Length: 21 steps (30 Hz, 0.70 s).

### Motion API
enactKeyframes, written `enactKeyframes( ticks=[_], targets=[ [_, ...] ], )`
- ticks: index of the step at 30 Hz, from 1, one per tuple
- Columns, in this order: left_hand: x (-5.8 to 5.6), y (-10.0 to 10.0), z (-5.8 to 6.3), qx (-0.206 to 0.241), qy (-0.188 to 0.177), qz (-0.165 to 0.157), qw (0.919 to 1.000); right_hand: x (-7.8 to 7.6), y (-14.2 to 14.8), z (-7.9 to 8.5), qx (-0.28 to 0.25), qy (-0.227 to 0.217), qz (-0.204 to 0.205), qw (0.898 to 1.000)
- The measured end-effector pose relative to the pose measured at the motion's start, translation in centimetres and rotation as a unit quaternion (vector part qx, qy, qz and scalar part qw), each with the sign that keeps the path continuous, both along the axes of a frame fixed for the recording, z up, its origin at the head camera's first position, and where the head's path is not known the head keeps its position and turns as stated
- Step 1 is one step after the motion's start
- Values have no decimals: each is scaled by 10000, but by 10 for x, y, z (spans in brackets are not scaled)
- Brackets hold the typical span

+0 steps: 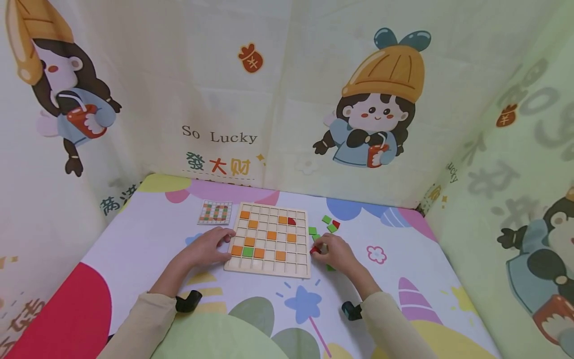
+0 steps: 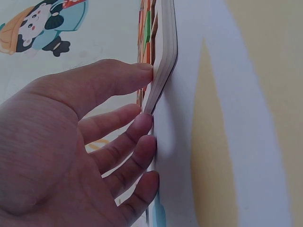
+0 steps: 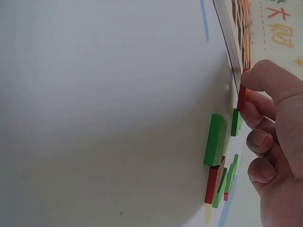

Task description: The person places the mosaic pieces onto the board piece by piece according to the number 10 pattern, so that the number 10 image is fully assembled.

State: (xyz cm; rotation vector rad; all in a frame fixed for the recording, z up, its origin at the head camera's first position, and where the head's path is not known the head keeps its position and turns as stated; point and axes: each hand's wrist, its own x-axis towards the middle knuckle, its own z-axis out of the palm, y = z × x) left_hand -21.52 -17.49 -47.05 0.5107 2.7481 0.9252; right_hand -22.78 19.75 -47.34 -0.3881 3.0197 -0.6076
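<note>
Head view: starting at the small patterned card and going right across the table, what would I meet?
Patterned card, wooden board, right hand pinching a red piece, pink flower print.

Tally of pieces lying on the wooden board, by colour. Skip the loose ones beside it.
Orange tiles: 9
Green tile: 1
Red piece: 1
Total on the board: 11
</note>
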Motion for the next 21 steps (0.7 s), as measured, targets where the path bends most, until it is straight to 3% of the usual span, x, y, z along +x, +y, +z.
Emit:
enactKeyframes(
  ticks=[8, 21],
  targets=[
    [-1, 0, -1, 2, -41, 43, 10000, 4, -9, -1, -311, -14, 326, 9990],
    [0, 0, 0, 1, -70, 84, 9999, 9, -33, 2, -282, -385, 609, 9970]
  ],
)
